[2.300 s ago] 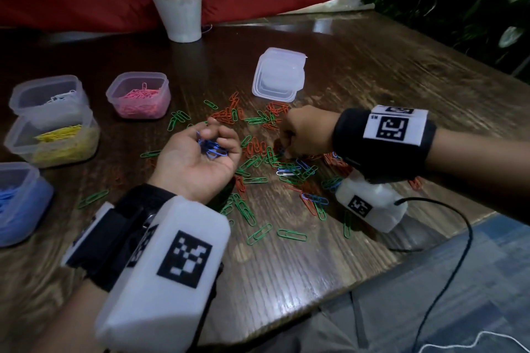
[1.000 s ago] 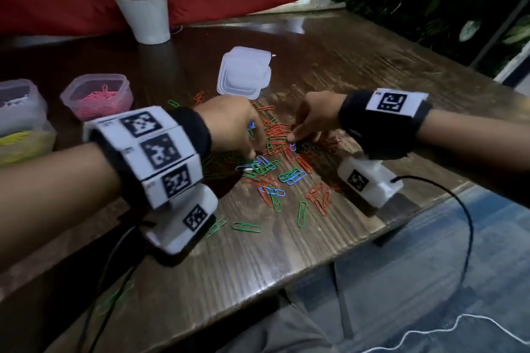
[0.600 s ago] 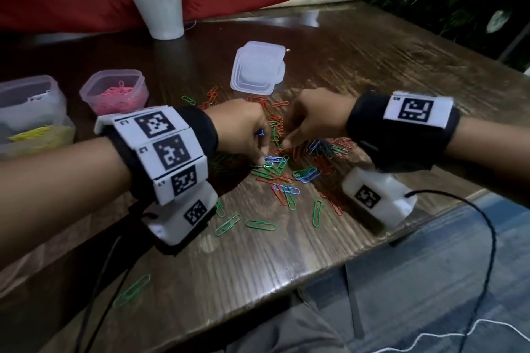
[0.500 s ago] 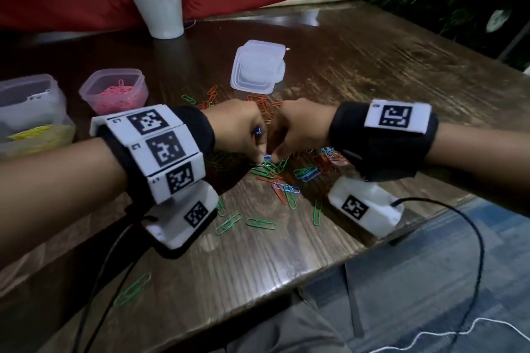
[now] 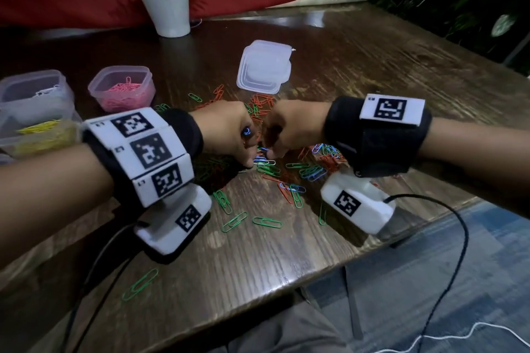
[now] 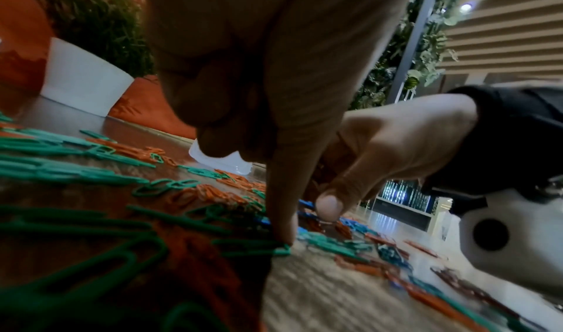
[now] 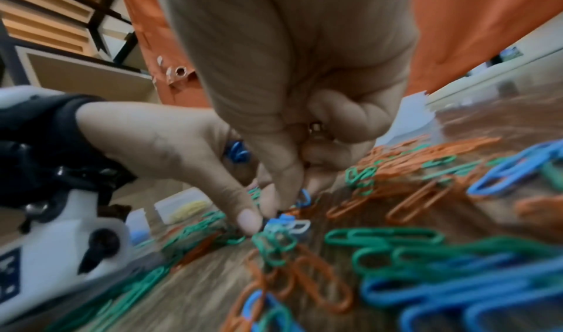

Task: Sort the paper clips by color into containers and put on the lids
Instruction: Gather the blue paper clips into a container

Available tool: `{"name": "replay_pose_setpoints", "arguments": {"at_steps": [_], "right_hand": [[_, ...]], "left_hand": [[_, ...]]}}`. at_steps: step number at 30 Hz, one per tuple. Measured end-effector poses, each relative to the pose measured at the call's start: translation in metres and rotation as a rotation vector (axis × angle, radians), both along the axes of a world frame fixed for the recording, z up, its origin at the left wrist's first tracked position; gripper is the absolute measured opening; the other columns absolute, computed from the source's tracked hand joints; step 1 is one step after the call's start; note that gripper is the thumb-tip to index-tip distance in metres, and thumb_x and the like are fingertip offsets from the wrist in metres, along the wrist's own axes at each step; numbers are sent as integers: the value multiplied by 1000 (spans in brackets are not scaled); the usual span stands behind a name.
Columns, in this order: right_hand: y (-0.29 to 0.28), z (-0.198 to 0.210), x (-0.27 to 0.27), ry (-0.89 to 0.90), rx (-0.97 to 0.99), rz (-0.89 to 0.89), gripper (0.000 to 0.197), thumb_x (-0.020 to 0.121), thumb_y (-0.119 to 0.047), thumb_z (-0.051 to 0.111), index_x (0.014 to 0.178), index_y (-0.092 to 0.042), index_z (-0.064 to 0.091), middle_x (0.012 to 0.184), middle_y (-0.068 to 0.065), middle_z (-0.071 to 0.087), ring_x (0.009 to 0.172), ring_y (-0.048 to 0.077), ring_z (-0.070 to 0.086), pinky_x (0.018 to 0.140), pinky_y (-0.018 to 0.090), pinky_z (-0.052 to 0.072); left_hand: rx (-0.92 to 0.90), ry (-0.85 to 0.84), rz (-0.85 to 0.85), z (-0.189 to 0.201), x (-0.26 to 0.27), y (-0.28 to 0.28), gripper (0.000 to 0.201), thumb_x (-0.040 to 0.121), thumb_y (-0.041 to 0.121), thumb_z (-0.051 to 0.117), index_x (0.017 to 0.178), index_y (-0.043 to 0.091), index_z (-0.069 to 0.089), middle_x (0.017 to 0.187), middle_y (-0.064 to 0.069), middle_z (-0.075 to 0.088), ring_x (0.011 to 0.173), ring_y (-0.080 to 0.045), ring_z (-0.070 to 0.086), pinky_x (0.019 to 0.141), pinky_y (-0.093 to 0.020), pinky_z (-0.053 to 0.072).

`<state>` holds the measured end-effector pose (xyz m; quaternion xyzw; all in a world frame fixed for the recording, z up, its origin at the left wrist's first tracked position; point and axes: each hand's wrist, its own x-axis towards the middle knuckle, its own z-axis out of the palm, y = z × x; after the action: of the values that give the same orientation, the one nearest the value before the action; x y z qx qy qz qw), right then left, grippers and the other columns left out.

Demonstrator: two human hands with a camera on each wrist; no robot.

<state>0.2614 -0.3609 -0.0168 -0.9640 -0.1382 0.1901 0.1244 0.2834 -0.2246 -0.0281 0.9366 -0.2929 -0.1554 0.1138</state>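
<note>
Both hands pick at the scattered green, orange and blue wire paper clips [image 5: 289,178].
The left hand [image 5: 226,132], fingers curled, holds blue clips [image 7: 236,153]; the right hand [image 5: 292,130] pinches one blue clip [image 7: 303,198].

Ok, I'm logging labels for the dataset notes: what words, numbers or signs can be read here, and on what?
No text can be read anywhere.
Left wristband: tiny characters beside each black-and-white code square, too small to read.
Right wristband: one tiny mark above its code square, too small to read.
Pink container and stacked lids: no label visible.
</note>
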Motion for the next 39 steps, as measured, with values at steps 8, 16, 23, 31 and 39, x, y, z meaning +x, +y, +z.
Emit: {"name": "replay_pose_setpoints", "arguments": {"at_steps": [8, 16, 23, 31, 39], "right_hand": [[4, -10, 3, 69, 158, -39, 9, 82, -10, 66, 76, -14, 60, 72, 2, 53, 70, 16, 48, 63, 25, 41], [-13, -3, -4, 169, 235, -139, 22, 92, -13, 54, 70, -16, 50, 63, 1, 41, 55, 11, 38, 48, 25, 36], [-40, 4, -7, 138, 239, -196, 19, 90, -9, 51, 71, -9, 53, 60, 1, 54, 47, 8, 43, 43, 19, 32], [-76, 9, -29, 48, 193, -224, 28, 92, -3, 42, 69, -16, 51, 57, 1, 41, 46, 9, 32, 38, 15, 25], [-60, -7, -40, -102, -113, 86, 12, 75, -23, 74, 81, -24, 64, 63, -9, 52, 58, 8, 45, 55, 21, 33]], "left_hand": [[-103, 14, 59, -1, -3, 2, 7, 75, 17, 74, 77, 11, 70, 69, -4, 62, 61, -11, 50, 62, -26, 38], [-267, -10, 51, 8, -1, 5, 15, 80, 14, 71, 69, 21, 64, 39, 18, 52, 41, 9, 45, 44, -5, 30], [47, -26, -77, 11, -4, 29, 27, 66, 12, 80, 69, 33, 63, 54, 7, 55, 50, 0, 45, 52, -15, 31], [239, -94, -331, 7, -11, 21, 20, 73, 33, 75, 62, 36, 58, 55, 9, 55, 61, 4, 51, 53, -14, 31], [257, 142, -208, 5, -8, 20, 16, 86, 27, 63, 70, 27, 59, 65, 4, 58, 51, 0, 48, 53, -15, 35]]}}
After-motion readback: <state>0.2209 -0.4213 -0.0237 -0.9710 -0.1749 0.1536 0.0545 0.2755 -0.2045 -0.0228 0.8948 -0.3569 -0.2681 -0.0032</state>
